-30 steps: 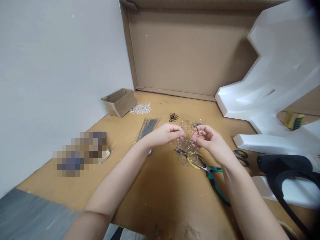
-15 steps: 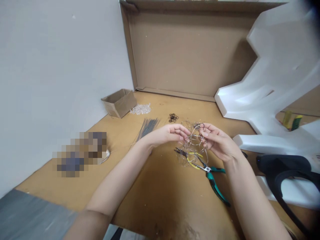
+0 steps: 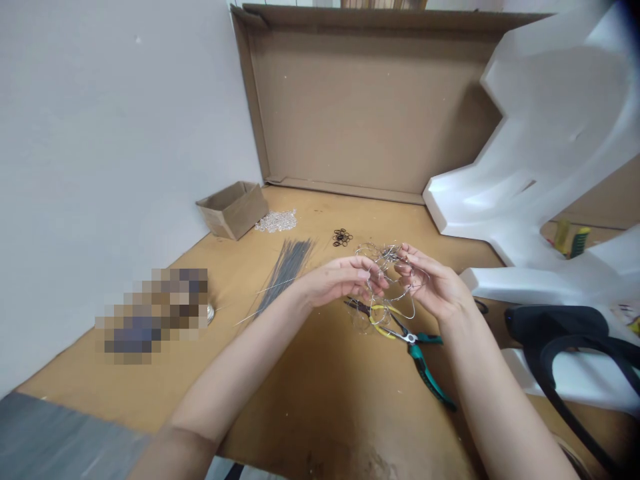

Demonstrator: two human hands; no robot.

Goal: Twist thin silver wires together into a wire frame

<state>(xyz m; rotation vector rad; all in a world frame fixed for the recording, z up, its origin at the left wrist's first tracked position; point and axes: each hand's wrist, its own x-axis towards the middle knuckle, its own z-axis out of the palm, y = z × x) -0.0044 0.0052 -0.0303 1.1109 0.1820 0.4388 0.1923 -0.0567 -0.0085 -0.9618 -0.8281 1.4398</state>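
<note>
A looped strand of thin silvery wire (image 3: 400, 295) hangs between my two hands, above the table. My left hand (image 3: 345, 279) is closed, thumb against fingers, on the left side of the wire loops. On their right side, my right hand (image 3: 429, 277) grips the wire with bent fingers. Just beneath lie pliers with green-and-black handles (image 3: 425, 373) and a yellow-handled tool (image 3: 383, 327), crossing each other, with more wire loops around them. A tangle of wire pieces (image 3: 390, 253) shows behind my fingers; I cannot tell which of it is held.
Black rings (image 3: 343, 237) lie in a small pile beyond my hands. Straight grey wires (image 3: 287, 270) lie left of it, near clear beads (image 3: 277, 221) and a small cardboard box (image 3: 235, 212). White foam (image 3: 465, 207) and a black headset-like object (image 3: 555, 327) border the right side.
My left hand has turned and closed more on the wire. The black ring seen at my right fingertips no longer shows there. The whole view has shifted slightly.
</note>
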